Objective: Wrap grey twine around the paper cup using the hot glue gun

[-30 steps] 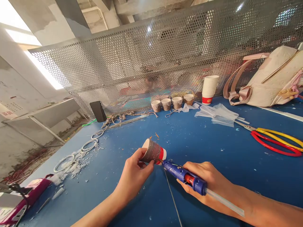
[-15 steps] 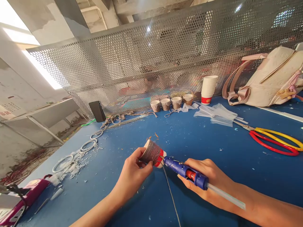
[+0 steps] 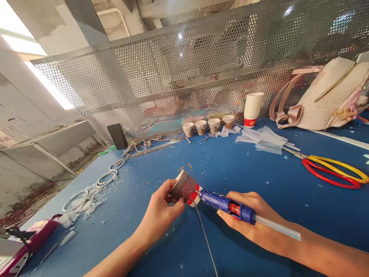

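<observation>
Tilted over the table, a paper cup [image 3: 192, 197] is gripped by my left hand [image 3: 165, 206], fingers and thumb around its sides. Grey-brown cord [image 3: 183, 185] is wound in rows around much of the cup, leaving a red band and white rim bare. The loose cord trails from the cup down toward the front edge of the picture. My right hand [image 3: 253, 219] is closed around a blue hot glue gun [image 3: 215, 199], with a clear glue stick [image 3: 278, 227] projecting from its back. The gun's nozzle is at the red band, close beside the cord.
Cord-wrapped cups [image 3: 201, 127], a stack of paper cups [image 3: 253, 109] and white plastic strips [image 3: 261, 139] stand or lie along the back. Scissors [image 3: 334, 171] and a backpack [image 3: 325, 96] are right. White rings [image 3: 106, 179], a phone [image 3: 117, 136] and a power strip [image 3: 39, 240] lie left.
The glue gun has turned slightly, its rear end rising and moving a little right. The cup has rotated slightly in my left hand, which keeps its hold.
</observation>
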Demonstrator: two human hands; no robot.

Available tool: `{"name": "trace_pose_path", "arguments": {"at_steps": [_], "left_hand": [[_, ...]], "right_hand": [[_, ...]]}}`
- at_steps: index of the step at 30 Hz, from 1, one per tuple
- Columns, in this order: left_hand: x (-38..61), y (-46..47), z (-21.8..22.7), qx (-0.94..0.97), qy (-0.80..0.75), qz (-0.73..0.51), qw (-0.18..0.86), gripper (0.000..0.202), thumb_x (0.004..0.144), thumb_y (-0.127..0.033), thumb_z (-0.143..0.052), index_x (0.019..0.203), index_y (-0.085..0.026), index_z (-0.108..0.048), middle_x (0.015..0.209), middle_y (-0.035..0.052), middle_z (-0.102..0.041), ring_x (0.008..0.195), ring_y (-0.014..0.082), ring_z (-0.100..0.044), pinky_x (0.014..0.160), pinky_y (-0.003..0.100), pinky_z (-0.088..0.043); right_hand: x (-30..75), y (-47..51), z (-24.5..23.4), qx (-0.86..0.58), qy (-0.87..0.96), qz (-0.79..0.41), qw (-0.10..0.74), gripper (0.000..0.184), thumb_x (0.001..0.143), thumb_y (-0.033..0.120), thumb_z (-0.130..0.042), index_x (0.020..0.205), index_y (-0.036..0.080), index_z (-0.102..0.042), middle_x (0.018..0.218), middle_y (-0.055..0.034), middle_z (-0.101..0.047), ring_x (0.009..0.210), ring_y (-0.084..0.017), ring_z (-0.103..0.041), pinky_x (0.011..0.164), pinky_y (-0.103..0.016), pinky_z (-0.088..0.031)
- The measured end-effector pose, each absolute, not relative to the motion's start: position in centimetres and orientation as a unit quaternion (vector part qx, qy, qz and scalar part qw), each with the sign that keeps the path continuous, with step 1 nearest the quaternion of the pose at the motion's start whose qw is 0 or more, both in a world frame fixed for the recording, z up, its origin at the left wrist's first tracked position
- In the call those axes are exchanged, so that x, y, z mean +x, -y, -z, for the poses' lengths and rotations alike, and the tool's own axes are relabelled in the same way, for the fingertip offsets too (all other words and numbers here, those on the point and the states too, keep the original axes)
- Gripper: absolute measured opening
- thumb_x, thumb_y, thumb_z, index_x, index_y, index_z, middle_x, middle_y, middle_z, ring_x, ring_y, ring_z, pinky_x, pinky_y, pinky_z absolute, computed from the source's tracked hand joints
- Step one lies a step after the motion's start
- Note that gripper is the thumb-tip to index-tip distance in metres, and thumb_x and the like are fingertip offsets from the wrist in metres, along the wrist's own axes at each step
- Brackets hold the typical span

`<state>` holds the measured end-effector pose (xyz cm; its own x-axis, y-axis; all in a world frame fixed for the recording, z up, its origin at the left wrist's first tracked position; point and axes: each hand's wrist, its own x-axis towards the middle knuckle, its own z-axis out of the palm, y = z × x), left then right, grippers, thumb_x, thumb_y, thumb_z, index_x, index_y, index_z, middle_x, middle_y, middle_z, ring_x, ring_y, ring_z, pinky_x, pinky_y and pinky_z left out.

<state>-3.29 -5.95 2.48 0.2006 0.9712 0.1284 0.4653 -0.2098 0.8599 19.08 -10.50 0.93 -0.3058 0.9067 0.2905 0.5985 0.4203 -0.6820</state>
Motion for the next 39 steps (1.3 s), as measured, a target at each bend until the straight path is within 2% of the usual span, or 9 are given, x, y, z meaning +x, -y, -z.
{"name": "trace_pose_path", "arguments": {"at_steps": [7, 13, 22, 28, 33, 36, 39], "left_hand": [[-3.5, 5.8, -2.2, 0.678, -0.502, -0.368, 0.391, 0.015, 0.068, -0.018, -0.059, 0.083, -0.018, -0.062, 0.073, -0.0012, -0.064, 0.066, 0.0141, -0.058, 0.063, 0.023, -0.048], [-3.7, 5.7, -1.9, 0.689, -0.488, -0.37, 0.388, 0.014, 0.069, -0.015, -0.059, 0.082, -0.018, -0.062, 0.071, -0.002, -0.062, 0.065, 0.0132, -0.057, 0.062, 0.023, -0.047], [-4.0, 5.4, -1.7, 0.686, -0.475, -0.371, 0.408, 0.015, 0.069, -0.012, -0.059, 0.082, -0.018, -0.06, 0.073, -0.0026, -0.061, 0.066, 0.0119, -0.055, 0.063, 0.021, -0.046], [-3.5, 5.5, -2.0, 0.677, -0.477, -0.373, 0.419, 0.014, 0.067, -0.014, -0.059, 0.081, -0.017, -0.061, 0.071, -0.0025, -0.061, 0.064, 0.012, -0.055, 0.062, 0.022, -0.047], [-3.4, 5.7, -2.1, 0.68, -0.476, -0.369, 0.418, 0.014, 0.068, -0.015, -0.059, 0.081, -0.017, -0.061, 0.072, -0.002, -0.062, 0.066, 0.0127, -0.057, 0.063, 0.022, -0.047], [-3.6, 5.6, -1.9, 0.683, -0.476, -0.366, 0.416, 0.014, 0.069, -0.015, -0.058, 0.082, -0.017, -0.06, 0.072, -0.0022, -0.062, 0.065, 0.0121, -0.056, 0.063, 0.022, -0.047], [-3.9, 5.4, -1.8, 0.685, -0.472, -0.367, 0.417, 0.013, 0.068, -0.015, -0.059, 0.081, -0.018, -0.059, 0.07, -0.0029, -0.06, 0.063, 0.0114, -0.054, 0.062, 0.022, -0.046]], "right_hand": [[19.5, 10.3, -1.5, -0.492, 0.758, -0.25, 0.348, 0.026, 0.088, 0.031, -0.047, 0.065, 0.022, -0.057, 0.055, 0.0008, -0.057, 0.05, -0.014, -0.052, 0.052, -0.026, -0.043], [19.1, 10.9, -1.5, -0.501, 0.777, -0.212, 0.317, 0.026, 0.087, 0.033, -0.051, 0.064, 0.022, -0.056, 0.059, 0.0018, -0.061, 0.056, -0.014, -0.057, 0.06, -0.027, -0.046], [20.1, 10.1, -1.5, -0.51, 0.741, -0.244, 0.362, 0.025, 0.087, 0.035, -0.05, 0.068, 0.025, -0.064, 0.06, 0.0014, -0.061, 0.055, -0.016, -0.057, 0.049, -0.024, -0.047], [19.0, 10.7, -1.5, -0.481, 0.767, -0.246, 0.347, 0.027, 0.084, 0.03, -0.051, 0.059, 0.022, -0.055, 0.052, 0.0024, -0.054, 0.048, -0.012, -0.049, 0.051, -0.024, -0.043], [18.5, 11.1, -1.2, -0.485, 0.776, -0.233, 0.328, 0.025, 0.084, 0.032, -0.052, 0.061, 0.022, -0.047, 0.055, 0.0031, -0.055, 0.052, -0.013, -0.05, 0.057, -0.025, -0.041], [18.9, 11.0, -1.2, -0.48, 0.763, -0.249, 0.354, 0.025, 0.083, 0.031, -0.051, 0.06, 0.022, -0.048, 0.055, 0.0025, -0.053, 0.05, -0.013, -0.047, 0.057, -0.026, -0.04], [19.5, 10.5, -1.5, -0.462, 0.73, -0.319, 0.39, 0.027, 0.083, 0.031, -0.049, 0.057, 0.023, -0.048, 0.054, 0.0024, -0.049, 0.049, -0.013, -0.041, 0.051, -0.025, -0.038]]}}
